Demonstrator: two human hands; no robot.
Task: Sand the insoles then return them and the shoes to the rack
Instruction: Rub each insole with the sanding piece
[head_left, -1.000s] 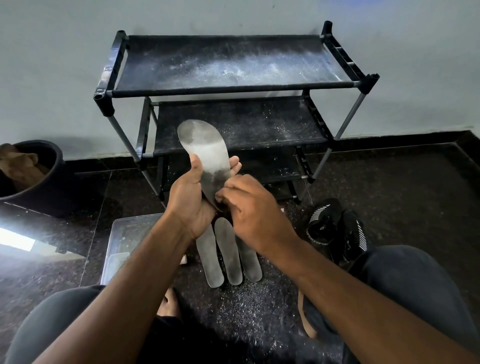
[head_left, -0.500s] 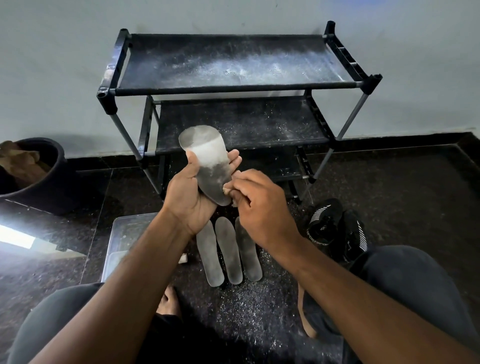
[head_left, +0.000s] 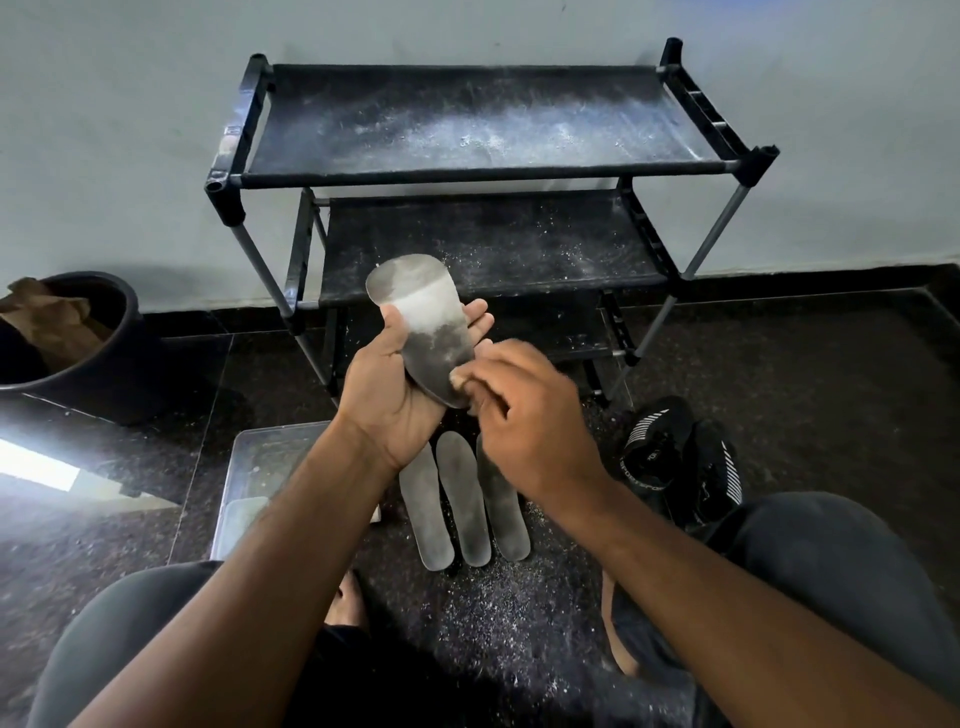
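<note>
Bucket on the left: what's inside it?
The black bucket holds crumpled brown material, paper or cloth, I cannot tell which. It reaches the rim; whatever lies beneath it is covered, and the bucket's left part is out of frame.

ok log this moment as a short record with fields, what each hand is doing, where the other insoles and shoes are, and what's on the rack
left hand: holds the insole in hand
right hand: fingers rub that insole's lower end; what they pinch is blurred
insoles on floor: three, side by side below the hands
shoes: black pair on the floor, right of the insoles
rack: shelves dusty, no shoes on them
</note>
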